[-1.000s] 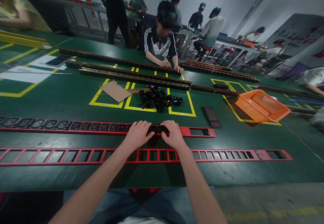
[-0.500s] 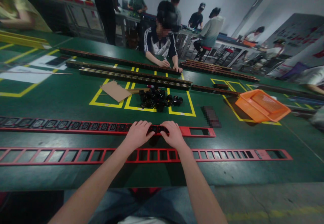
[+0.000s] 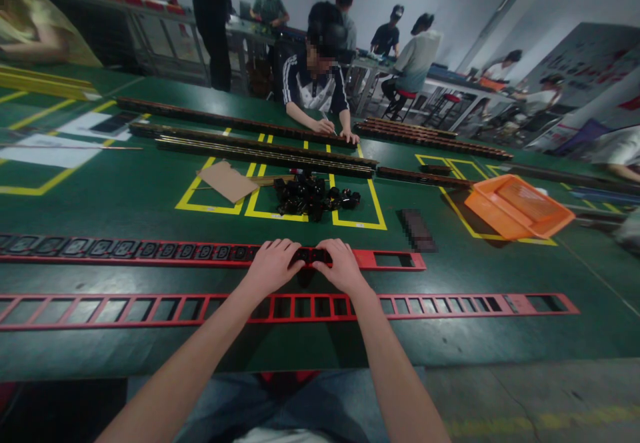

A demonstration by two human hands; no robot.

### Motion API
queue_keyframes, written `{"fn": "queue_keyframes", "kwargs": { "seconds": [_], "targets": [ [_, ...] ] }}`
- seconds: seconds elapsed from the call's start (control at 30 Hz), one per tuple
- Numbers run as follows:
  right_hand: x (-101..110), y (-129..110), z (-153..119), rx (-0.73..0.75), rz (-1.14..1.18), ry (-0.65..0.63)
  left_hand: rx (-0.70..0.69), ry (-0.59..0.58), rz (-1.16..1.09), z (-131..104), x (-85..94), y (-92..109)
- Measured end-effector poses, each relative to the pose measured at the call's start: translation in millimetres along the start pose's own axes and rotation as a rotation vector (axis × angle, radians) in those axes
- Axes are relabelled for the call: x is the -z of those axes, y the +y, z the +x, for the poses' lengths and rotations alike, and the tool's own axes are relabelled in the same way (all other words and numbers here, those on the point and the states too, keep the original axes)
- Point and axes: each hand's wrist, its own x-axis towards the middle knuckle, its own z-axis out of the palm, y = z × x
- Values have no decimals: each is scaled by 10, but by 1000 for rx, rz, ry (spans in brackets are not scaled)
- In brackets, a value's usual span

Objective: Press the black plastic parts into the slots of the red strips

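A long red frame strip (image 3: 393, 260) lies across the green table, its openings filled with black socket-like modules (image 3: 205, 251). My left hand (image 3: 276, 260) is closed over this strip, fingers on the far edge and thumb at the near side. Close by on the right, my right hand (image 3: 341, 263) grips the same strip in a like way. Between my thumbs a small black module (image 3: 306, 255) shows in its slot; my fingers hide the slots around it. Nearer to me, beneath my forearms, a second red frame strip (image 3: 323, 307) has open slots.
Beyond my hands sits a pile of small black parts (image 3: 313, 196), with a cardboard piece (image 3: 229, 181) to its left. An orange basket (image 3: 520, 208) stands at the right. Long dark rails (image 3: 265, 153) cross the table. Opposite, a co-worker (image 3: 317, 83) holds a pen over a rail.
My hands stay on the strip almost unmoved, the right thumb shifting slightly left. In the background, a standing person in dark clothes has raised an arm.
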Motion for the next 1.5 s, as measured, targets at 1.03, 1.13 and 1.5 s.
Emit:
{"fn": "queue_keyframes", "kwargs": {
  "seconds": [1.03, 1.13, 1.5],
  "targets": [
    [-7, 13, 9, -12, -7, -6, 10, -4, -27, 14, -6, -7],
    [-4, 15, 11, -15, -9, -8, 2, 6, -28, 6, 2, -2],
    [-99, 115, -9, -84, 209, 139, -75, -12, -49, 118, 59, 99]
  ]
}}
